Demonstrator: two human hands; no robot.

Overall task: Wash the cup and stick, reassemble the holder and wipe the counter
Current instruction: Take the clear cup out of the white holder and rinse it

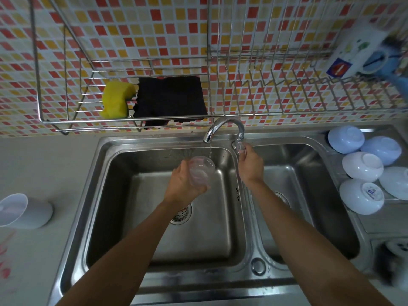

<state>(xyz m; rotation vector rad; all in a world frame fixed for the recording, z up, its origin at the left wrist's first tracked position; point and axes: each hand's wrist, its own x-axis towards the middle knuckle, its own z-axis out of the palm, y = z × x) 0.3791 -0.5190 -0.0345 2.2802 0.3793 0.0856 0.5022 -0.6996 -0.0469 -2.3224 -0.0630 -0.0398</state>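
On the bench [44, 168] at far left I see the holder [26, 212] lying on its side, well apart from both hands. No stick can be made out with certainty; the reddish blur at the left edge is too unclear to name.

My left hand [184, 184] is over the left basin of the sink [123, 151]. Its fingers are curled round the cup [202, 171], a clear one, gripping the wall from below and from the left side. The cup's long axis is tilted, mouth facing up and away from me toward the tap [225, 129]. A thin stream falls just beside the far right rim of the cup; I cannot tell whether it enters the mouth.

My right hand [250, 163] is extended to the right of the tap spout, over the divider between the basins. Its fingers pinch a small clear knob [239, 147] below the spout; thumb position is hidden.

Judgement: the step in hand is rinsing the cup. The move turns on the stream lying right of and beyond the mouth, so the left hand, which is nearer, should shift the cup slightly right and away. Wet clear plastic may slip.
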